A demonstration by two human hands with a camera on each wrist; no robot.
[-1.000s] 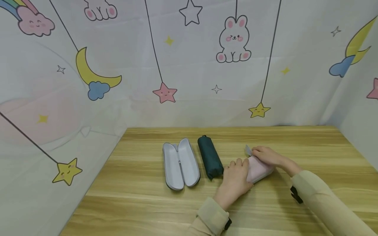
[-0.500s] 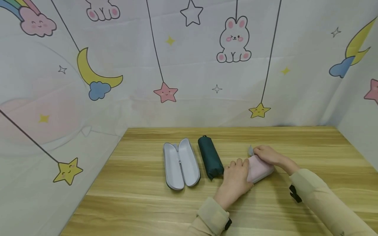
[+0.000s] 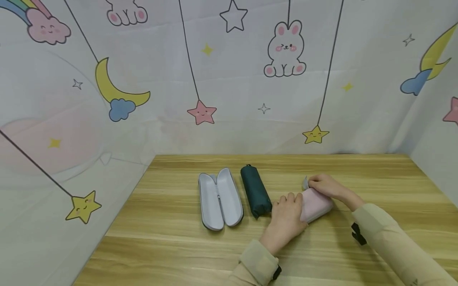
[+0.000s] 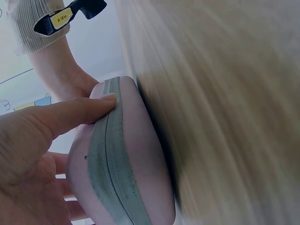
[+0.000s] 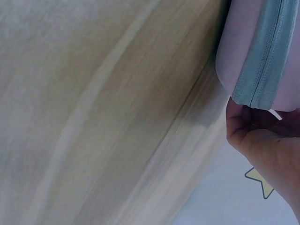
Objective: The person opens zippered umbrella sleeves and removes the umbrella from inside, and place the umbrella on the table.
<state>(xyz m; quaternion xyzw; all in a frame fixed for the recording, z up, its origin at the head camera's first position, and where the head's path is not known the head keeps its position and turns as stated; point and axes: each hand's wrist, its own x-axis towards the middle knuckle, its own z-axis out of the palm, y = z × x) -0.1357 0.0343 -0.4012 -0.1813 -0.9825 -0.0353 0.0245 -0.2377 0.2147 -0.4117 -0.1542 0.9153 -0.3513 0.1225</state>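
A pink zippered case (image 3: 315, 204) with a grey zip band lies on the wooden table at the right. My left hand (image 3: 286, 214) grips its left end, fingers over the far side; in the left wrist view the thumb presses on the zip band (image 4: 112, 154). At the case's far end, my right hand (image 3: 329, 186) has curled fingertips beside a small grey tab (image 3: 305, 183). In the right wrist view those fingers tuck under the end of the zip band; what they pinch is hidden.
Left of my hands lies a dark green fabric roll (image 3: 256, 191) with a small loop on top. Beside it an opened hard case (image 3: 221, 198) shows its pale grey lining. A white printed curtain (image 3: 236, 131) hangs behind the table (image 3: 161, 238).
My right hand has shifted slightly up at the far end, and the grey tab has swung a little to the right. The left hand keeps its hold on the case.
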